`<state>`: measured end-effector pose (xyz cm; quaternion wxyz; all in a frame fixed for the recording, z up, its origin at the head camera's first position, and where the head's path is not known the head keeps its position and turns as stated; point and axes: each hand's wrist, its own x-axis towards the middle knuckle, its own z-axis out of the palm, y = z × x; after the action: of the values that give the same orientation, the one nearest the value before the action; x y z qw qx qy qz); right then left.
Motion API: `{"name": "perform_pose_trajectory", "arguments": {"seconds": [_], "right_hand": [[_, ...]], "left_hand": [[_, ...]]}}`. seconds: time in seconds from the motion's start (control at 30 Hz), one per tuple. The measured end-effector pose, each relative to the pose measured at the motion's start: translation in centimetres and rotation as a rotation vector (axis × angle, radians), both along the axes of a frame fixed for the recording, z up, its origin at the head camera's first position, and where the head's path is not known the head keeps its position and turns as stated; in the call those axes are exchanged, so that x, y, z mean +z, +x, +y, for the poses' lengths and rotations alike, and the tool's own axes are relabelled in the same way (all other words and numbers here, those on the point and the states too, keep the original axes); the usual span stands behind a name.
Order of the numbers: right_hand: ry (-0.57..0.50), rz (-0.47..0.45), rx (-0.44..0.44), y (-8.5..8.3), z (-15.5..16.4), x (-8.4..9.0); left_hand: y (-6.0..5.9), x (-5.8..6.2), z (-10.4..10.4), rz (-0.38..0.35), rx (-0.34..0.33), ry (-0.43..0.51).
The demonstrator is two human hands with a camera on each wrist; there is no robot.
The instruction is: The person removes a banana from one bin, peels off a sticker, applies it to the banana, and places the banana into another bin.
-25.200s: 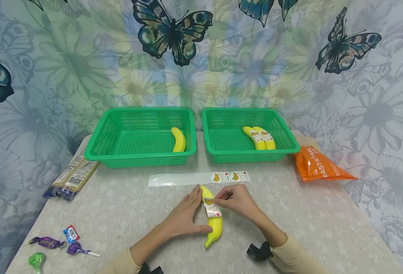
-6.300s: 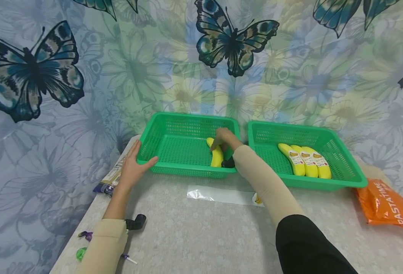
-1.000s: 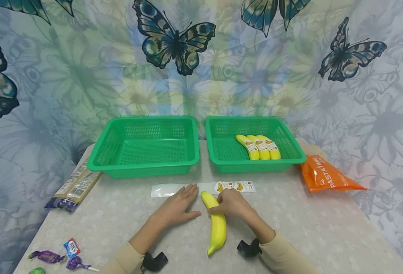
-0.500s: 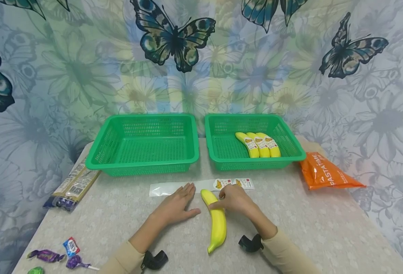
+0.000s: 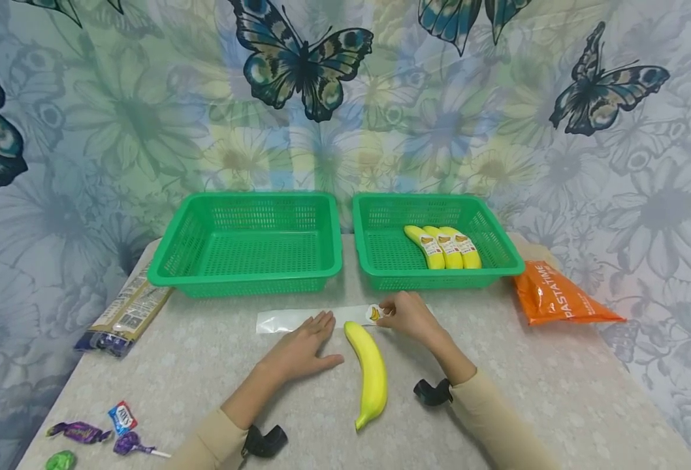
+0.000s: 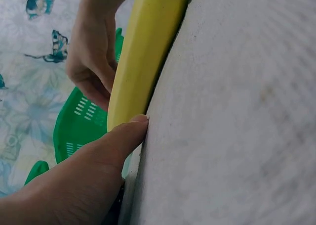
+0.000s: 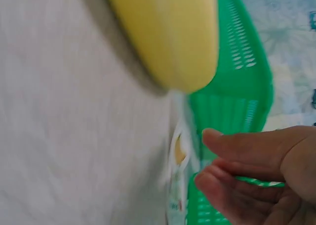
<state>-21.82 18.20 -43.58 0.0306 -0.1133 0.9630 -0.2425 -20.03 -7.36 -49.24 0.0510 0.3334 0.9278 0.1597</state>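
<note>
A yellow banana (image 5: 370, 378) lies lengthwise on the table between the hands, its stem towards me. My left hand (image 5: 301, 349) rests flat just left of it, fingertips on the clear sticker strip (image 5: 275, 321); in the left wrist view its thumb (image 6: 126, 138) points at the banana. Over the right part of the strip is my right hand (image 5: 410, 318), its fingertips beside a banana-picture sticker (image 5: 373, 313) and covering the rest of the stickers. The right wrist view shows its thumb and fingers (image 7: 212, 185) bent, with a gap between them and nothing held.
Behind the strip stand a left green basket (image 5: 245, 287) with nothing inside and a right green basket (image 5: 433, 282) holding three labelled bananas (image 5: 452, 248). An orange packet (image 5: 560, 297) lies right, a gold-and-blue packet (image 5: 128, 313) left, wrapped sweets (image 5: 81, 431) front left.
Earlier, the right hand took the last banana from the left basket; a third labelled one joined the right basket. Since then, the right hand has let go of the banana and moved up to the stickers.
</note>
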Motion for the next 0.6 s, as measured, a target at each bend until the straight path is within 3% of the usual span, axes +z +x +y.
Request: {"name": "perform_pose_trajectory", "arguments": {"seconds": [0.13, 0.3, 0.5, 0.6], "right_hand": [[0.071, -0.007, 0.072, -1.6, -0.1, -0.3], [0.114, -0.078, 0.145, -3.1, -0.5, -0.6], [0.124, -0.084, 0.240, -3.8, -0.6, -1.1], [0.098, -0.067, 0.229, -3.8, -0.7, -1.2]], "left_hand": [[0.0, -0.2, 0.0, -0.011, -0.005, 0.010], [0.1, -0.4, 0.0, -0.013, -0.002, 0.009], [0.1, -0.4, -0.1, -0.011, -0.005, 0.003], [0.1, -0.3, -0.2, 0.004, -0.005, -0.001]]}}
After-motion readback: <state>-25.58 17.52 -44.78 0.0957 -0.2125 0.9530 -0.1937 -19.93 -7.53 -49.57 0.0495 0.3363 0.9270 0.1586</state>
